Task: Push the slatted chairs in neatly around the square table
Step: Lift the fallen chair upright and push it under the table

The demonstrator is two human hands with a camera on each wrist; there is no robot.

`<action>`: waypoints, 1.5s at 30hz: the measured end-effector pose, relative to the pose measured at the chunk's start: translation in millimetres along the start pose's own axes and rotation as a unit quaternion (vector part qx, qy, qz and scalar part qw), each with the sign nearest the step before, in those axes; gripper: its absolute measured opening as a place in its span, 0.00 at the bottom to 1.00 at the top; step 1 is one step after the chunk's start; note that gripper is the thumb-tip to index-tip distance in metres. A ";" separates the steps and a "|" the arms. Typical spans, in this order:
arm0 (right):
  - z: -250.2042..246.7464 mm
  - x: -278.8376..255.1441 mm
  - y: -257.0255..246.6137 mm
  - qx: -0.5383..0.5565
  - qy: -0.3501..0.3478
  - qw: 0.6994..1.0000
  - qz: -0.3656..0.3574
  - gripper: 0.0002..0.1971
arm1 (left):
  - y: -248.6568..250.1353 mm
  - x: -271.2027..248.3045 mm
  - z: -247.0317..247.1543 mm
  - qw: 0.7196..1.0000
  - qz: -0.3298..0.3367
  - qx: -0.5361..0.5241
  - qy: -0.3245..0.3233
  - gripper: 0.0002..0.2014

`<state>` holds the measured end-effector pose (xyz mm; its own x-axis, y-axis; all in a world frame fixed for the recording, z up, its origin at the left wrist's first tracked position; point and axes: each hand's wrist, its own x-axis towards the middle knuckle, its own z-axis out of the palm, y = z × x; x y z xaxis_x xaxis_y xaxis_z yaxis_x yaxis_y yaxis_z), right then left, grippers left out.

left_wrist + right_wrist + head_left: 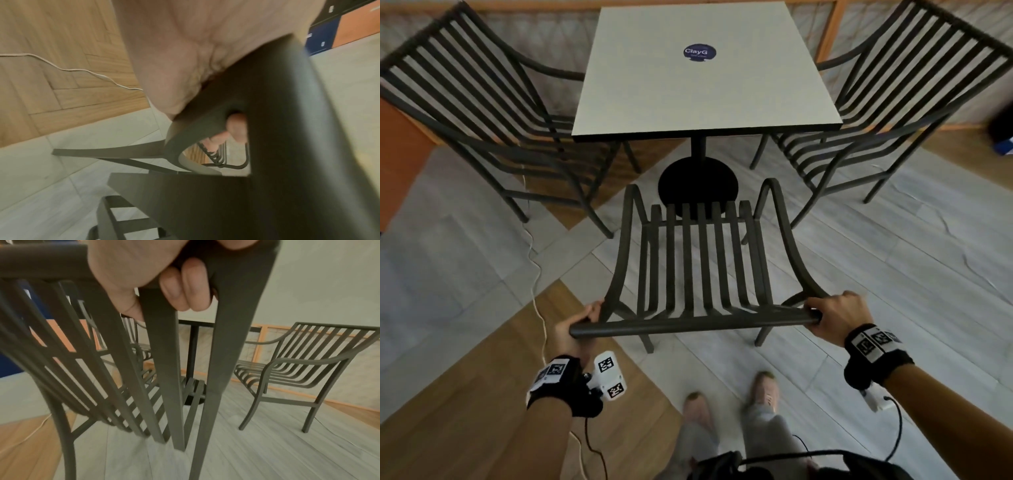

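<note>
Floor's a mix of pale grey planks [859,274] and warm wood parquet [465,394], with a thin white cable [538,274] snaking across both. Blue-and-orange cabinets [337,32] sit off to one side.

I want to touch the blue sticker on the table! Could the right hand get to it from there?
Probably not yet. The right hand grips the near chair, which stands between the person and the table; the blue sticker sits on its far half.

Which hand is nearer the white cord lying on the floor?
Left. The left hand grips the left end of the near chair's top rail, almost directly above the white cord. The right hand grips the rail's opposite end, far from it.
</note>
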<state>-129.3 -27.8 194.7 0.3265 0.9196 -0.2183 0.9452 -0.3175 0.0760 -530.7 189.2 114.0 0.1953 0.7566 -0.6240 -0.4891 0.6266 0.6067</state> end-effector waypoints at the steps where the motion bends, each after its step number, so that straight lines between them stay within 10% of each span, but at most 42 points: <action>1: 6.5 -0.5 1.9 -0.006 -0.011 1.000 0.005 0.11 | -1.8 1.6 -6.8 1.000 -0.014 0.011 -0.013 0.10; 4: 15.0 0.0 2.1 -0.012 -0.034 0.999 0.015 0.09 | 9.8 3.0 -14.3 0.983 -0.008 0.176 -0.054 0.08; 10: 17.2 0.1 0.9 -0.003 -0.007 1.000 0.005 0.11 | 36.0 -31.6 26.9 0.746 0.058 0.627 -0.219 0.08; 13: 12.3 1.9 -4.9 0.018 -0.059 0.998 -0.020 0.13 | 37.3 -24.5 28.7 0.690 0.040 0.687 -0.224 0.16; 32: -25.4 155.7 27.3 0.032 -0.084 0.996 0.004 0.19 | 92.5 80.5 128.9 0.556 0.134 0.811 -0.125 0.16; 45: -44.4 264.1 59.0 0.034 -0.072 0.997 0.007 0.21 | 120.0 162.6 202.5 0.550 0.146 0.817 -0.097 0.11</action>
<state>12.6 206.6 184.7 0.3322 0.8740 -0.3547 0.9368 -0.3496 0.0160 -385.6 425.2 185.1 0.4763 0.7758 -0.4138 0.8609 -0.3156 0.3991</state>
